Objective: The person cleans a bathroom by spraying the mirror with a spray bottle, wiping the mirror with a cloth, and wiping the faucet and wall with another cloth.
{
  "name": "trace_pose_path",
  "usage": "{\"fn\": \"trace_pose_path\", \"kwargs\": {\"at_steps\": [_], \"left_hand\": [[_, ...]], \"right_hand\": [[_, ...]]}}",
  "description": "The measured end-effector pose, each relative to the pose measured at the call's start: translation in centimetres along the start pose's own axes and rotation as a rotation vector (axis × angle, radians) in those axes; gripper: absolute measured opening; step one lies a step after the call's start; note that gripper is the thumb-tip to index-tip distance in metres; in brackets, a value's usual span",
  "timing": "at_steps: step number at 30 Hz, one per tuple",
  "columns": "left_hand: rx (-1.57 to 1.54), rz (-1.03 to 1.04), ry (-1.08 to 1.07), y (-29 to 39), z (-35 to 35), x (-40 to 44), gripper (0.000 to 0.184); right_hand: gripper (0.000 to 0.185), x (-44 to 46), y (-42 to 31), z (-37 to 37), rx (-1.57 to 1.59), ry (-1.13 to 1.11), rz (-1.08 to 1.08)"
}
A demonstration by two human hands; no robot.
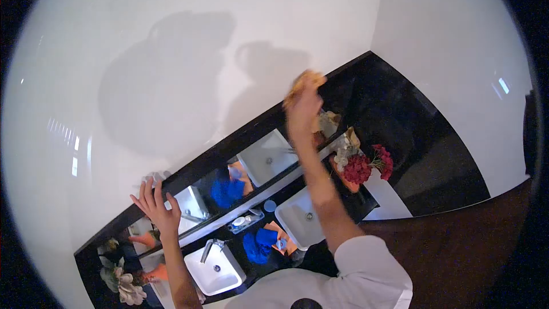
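Note:
My right hand (304, 113) is closed on a yellow-orange cloth (306, 84), which lies over the upper edge of the dark, glossy mirror-like panel (229, 166). Both the hand and the cloth are slightly blurred. Lower left, my left hand (158, 207) has its fingers spread near the same upper edge, by the white wall (171, 68); nothing is in it. Whether its fingertips touch the surface I cannot tell. My right forearm passes in front of the panel and beside the right-hand sink (303, 217).
A white sink (215, 270) with a faucet (210, 250) stands lower left. Between the sinks lie a blue cloth (258, 246), an orange sheet (284, 237) and a small tray (246, 221). Red flowers (358, 169) stand right, pale flowers (130, 292) left.

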State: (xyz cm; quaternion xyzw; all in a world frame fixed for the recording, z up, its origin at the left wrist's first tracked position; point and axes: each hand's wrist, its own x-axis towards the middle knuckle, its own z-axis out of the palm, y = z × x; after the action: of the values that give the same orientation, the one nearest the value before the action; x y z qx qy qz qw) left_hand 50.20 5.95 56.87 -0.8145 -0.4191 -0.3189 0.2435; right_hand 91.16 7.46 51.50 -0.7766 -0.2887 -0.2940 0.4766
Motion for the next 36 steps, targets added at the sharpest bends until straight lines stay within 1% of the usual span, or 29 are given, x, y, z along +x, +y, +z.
{"fn": "trace_pose_path", "kwargs": {"at_steps": [1, 2, 3, 4, 6, 7, 9, 10, 11, 13, 14, 15, 16, 17, 19, 20, 22, 23, 25, 26, 28, 29, 30, 32, 34, 35, 36], "left_hand": [[-0.006, -0.025, 0.016, -0.3, 0.2, -0.3, 0.043], [-0.011, -0.049, 0.032, -0.7, 0.4, -0.6, 0.045], [0.01, -0.055, 0.017, -1.1, 0.5, -0.9, 0.049], [0.014, -0.058, 0.016, -1.4, 0.6, -1.4, 0.049], [0.017, -0.123, -0.033, -2.4, 0.8, -2.3, 0.053], [0.033, -0.149, -0.059, -2.6, 0.6, -2.5, 0.056], [0.019, -0.154, -0.064, -3.5, 0.5, -3.4, 0.057], [-0.006, -0.153, -0.08, -4.0, 0.1, -4.1, 0.058], [-0.016, -0.122, -0.078, -4.4, 0.4, -4.5, 0.059], [-0.093, -0.126, -0.086, -4.4, 0.6, -5.1, 0.059], [-0.13, -0.137, -0.073, -4.3, 0.9, -5.1, 0.058], [-0.145, -0.15, -0.055, -4.1, 1.1, -5.1, 0.057], [-0.156, -0.15, -0.033, -4.0, 1.4, -5.0, 0.057], [-0.162, -0.167, -0.026, -4.0, 1.6, -5.1, 0.056], [-0.166, -0.187, -0.004, -4.2, 2.2, -5.3, 0.056], [-0.172, -0.199, 0.009, -4.3, 2.5, -5.6, 0.055], [-0.189, -0.208, 0.014, -4.4, 2.6, -5.7, 0.054], [-0.212, -0.222, 0.01, -4.4, 2.6, -5.6, 0.054], [-0.192, -0.221, 0.047, -4.5, 3.3, -5.9, 0.054], [-0.184, -0.224, 0.056, -4.6, 3.5, -6.0, 0.054], [-0.192, -0.234, 0.063, -4.7, 4.2, -6.0, 0.052], [-0.182, -0.23, 0.102, -4.8, 4.4, -6.0, 0.051], [-0.17, -0.225, 0.135, -4.7, 4.6, -6.1, 0.049], [-0.15, -0.213, 0.149, -4.7, 4.9, -6.0, 0.047], [-0.135, -0.218, 0.176, -4.7, 5.0, -6.2, 0.047], [-0.113, -0.213, 0.16, -5.0, 5.0, -6.3, 0.047], [-0.116, -0.209, 0.154, -5.2, 5.0, -6.4, 0.047]], "right_hand": [[0.053, -3.5, -3.0, -0.1, -0.072, 0.006, -0.055], [0.049, -7.6, -5.5, 0.1, 0.27, -0.157, -0.004], [0.044, -11.8, -8.9, -0.2, 0.147, -0.046, -0.176], [0.045, -13.3, -12.5, -3.3, 0.079, -0.097, -0.319], [0.046, -16.6, -17.1, -5.5, 0.328, -0.546, -0.288], [0.046, -17.6, -18.1, -5.6, 0.339, -0.544, -0.297], [0.037, -18.3, -19.5, -5.6, 0.548, -0.336, -0.395], [0.037, -18.2, -19.9, -5.8, 0.552, -0.322, -0.408], [0.033, -17.0, -19.8, -5.8, 0.989, -0.381, -0.25], [0.027, -14.6, -18.0, -5.1, 1.163, -0.285, -0.199], [0.031, -12.7, -17.7, -7.0, 1.304, -0.534, 0.186], [0.041, -12.0, -16.1, -3.1, 1.542, -0.479, 0.363], [0.049, -9.3, -14.2, -1.2, 1.348, -0.183, 0.219], [0.045, -4.2, -14.2, -6.9, 1.359, -0.172, 0.312], [0.044, 2.8, -9.6, -4.2, 1.384, 0.064, 0.457], [0.04, 6.4, -8.6, -5.2, 1.247, 0.292, 0.173], [0.041, 12.9, -5.8, -4.0, 1.5, 0.367, 0.311], [0.041, 15.0, -4.9, -2.6, 1.512, 0.376, 0.297], [0.045, 17.5, -4.0, 0.5, 0.565, 0.53, 0.084], [0.045, 17.3, -4.8, 0.5, 0.567, 0.538, 0.085], [0.048, 15.1, -7.5, -1.3, 0.826, 0.425, 0.028], [0.049, 13.3, -9.7, -1.9, 0.854, 0.316, -0.018], [0.047, 11.0, -12.3, -2.2, 0.854, 0.266, -0.115], [0.044, 4.5, -19.2, -2.6, 0.834, 0.202, -0.472], [0.042, -3.1, -25.4, -2.6, 0.857, 0.134, -0.924], [0.042, -6.0, -27.1, -2.9, 0.872, 0.106, -1.104], [0.041, -7.6, -27.9, -3.4, 0.875, 0.106, -1.216]]}}
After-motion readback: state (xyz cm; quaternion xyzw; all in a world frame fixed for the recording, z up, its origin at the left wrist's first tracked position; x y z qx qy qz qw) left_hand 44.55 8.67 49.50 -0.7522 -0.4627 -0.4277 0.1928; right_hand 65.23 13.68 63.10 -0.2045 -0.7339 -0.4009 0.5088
